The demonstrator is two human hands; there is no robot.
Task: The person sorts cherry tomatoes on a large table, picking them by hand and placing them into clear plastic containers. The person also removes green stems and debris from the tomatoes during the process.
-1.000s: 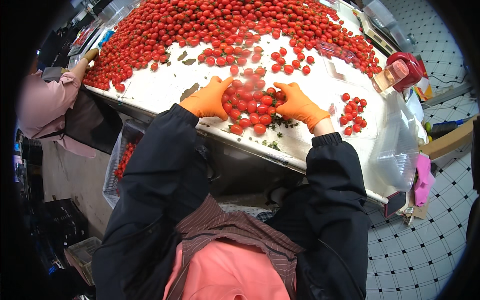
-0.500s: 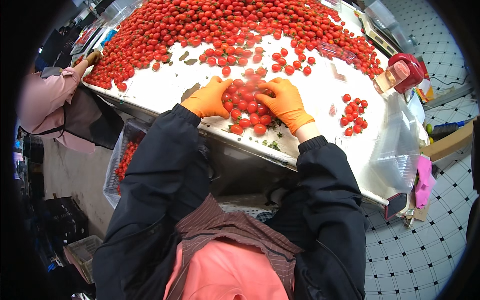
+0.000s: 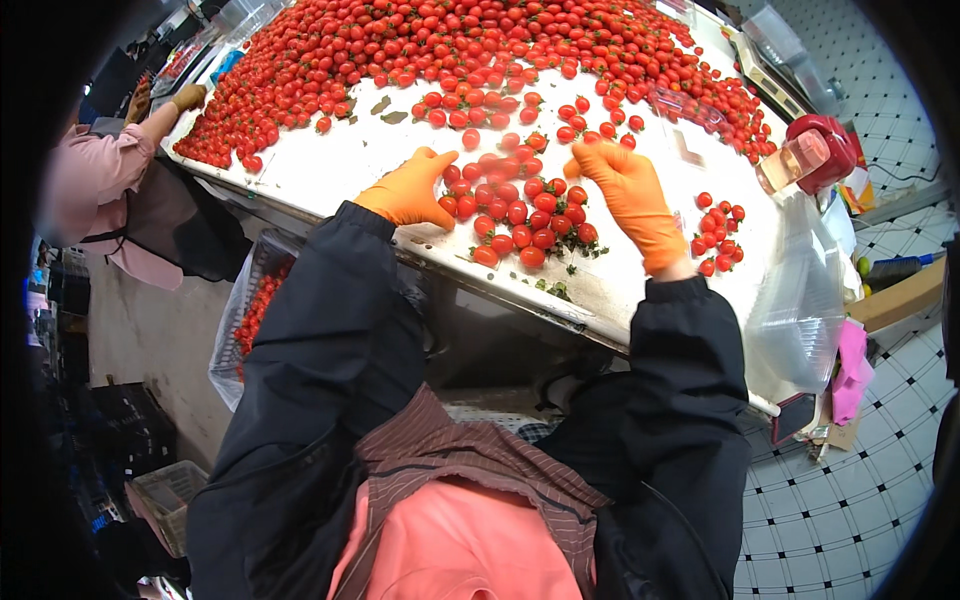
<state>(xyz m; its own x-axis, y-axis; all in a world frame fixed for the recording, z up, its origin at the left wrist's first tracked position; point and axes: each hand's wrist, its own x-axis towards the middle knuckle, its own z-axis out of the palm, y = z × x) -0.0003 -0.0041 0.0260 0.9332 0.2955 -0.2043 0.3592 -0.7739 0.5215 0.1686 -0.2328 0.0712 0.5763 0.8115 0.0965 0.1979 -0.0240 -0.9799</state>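
A loose group of small red cherry tomatoes (image 3: 518, 238) lies on the white tabletop (image 3: 330, 175) between my gloved hands. My left hand (image 3: 405, 192), in an orange glove, curves along the left side of this group with thumb and fingers apart, and nothing shows in its grasp. To the right of the tomatoes, my right hand (image 3: 632, 205), also orange-gloved, is raised with its fingers pinched together. Whatever its fingertips may hold is hidden. Small green stem bits (image 3: 582, 244) lie at the group's right edge.
A big heap of tomatoes (image 3: 430, 45) covers the table's far side. At right are a smaller tomato cluster (image 3: 717, 236), stacked clear plastic boxes (image 3: 797, 300) and a red device (image 3: 825, 150). A crate (image 3: 228, 330) stands below left; a person in pink (image 3: 105, 185) works at far left.
My right hand has lifted off the tomatoes and moved right, its fingers now pinched. More tomatoes and stem bits show where it was. My left hand stays beside the group.
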